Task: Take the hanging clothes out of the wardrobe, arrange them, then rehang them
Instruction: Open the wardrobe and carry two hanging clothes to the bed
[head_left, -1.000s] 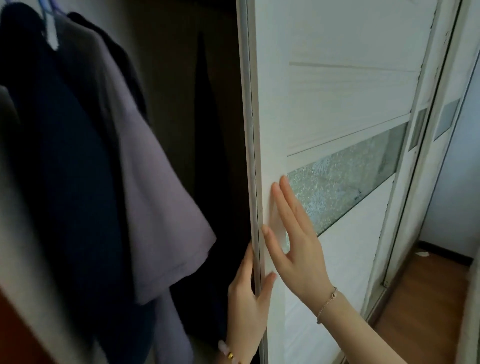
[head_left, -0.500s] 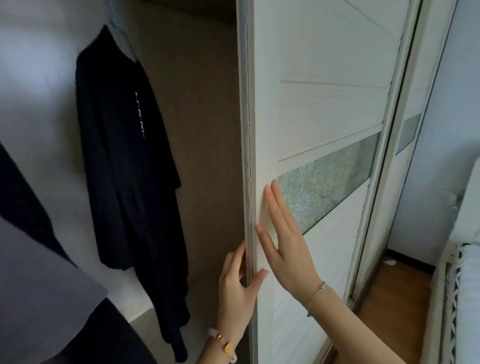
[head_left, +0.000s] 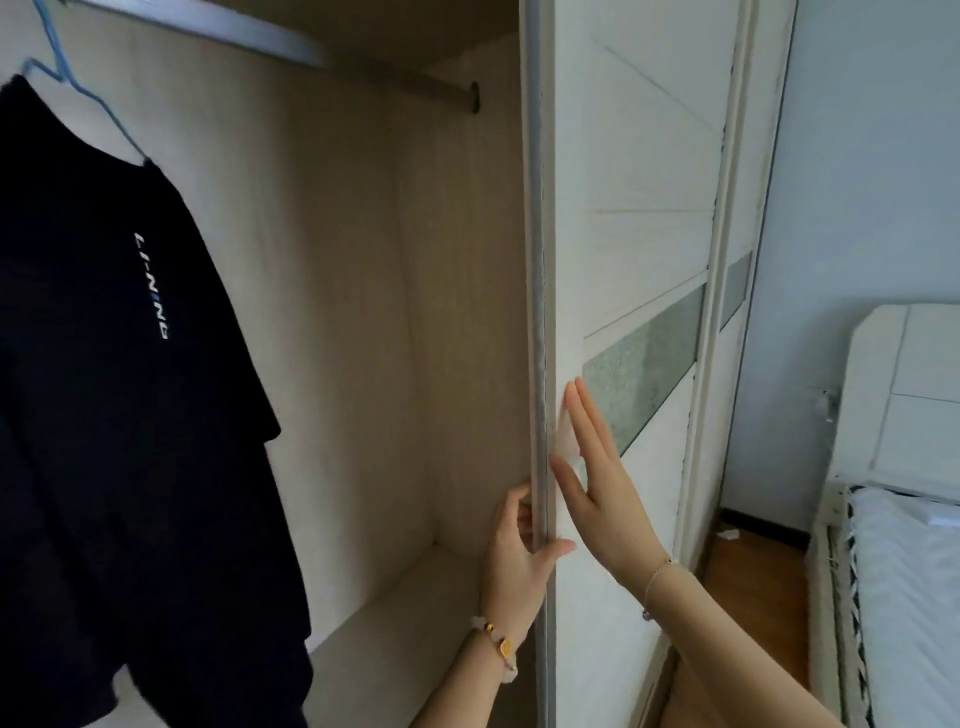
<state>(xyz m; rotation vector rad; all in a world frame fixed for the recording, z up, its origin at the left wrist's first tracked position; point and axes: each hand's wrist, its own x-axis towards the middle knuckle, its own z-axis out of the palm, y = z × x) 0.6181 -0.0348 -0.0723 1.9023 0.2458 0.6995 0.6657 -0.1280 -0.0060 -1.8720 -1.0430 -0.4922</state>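
At the door edge, mid-scene: left hand (head_left: 519, 556) wraps the leading edge of the sliding door (head_left: 639, 260), fingers behind it and thumb on the front face. Right hand (head_left: 597, 483) lies flat on the door face, fingers straight, just beside the frosted strip (head_left: 644, 364). Neither hand holds clothing.

Task item: dark T-shirt (head_left: 104, 389) on a blue wire hanger (head_left: 78, 88), hung from the rail (head_left: 363, 70) at the left of the opening, well apart from both hands.

Handling, my read:
- Light, soft, limp knit. It will drape and swing. Not fragile.
- Thin hanger probably flexes; shoulders could slide off if it tilts.
- Take hold at the hanger hook or neck, lift up off the rail, keep it level. Pulling on a sleeve or hem would only drag the fabric.

Clearance:
- Open room between shirt and door edge; back panel (head_left: 337, 312) and bottom shelf (head_left: 395, 623) show through there.
- Rail runs right to the side wall, near the door edge.
- Door edge is the hard limit on the right. Wardrobe top sits close over the rail, so little headroom for unhooking.
- Bed (head_left: 909, 597) stands near on the right, a likely spot for laying the shirt out.
- Any more garments further left: cannot tell.
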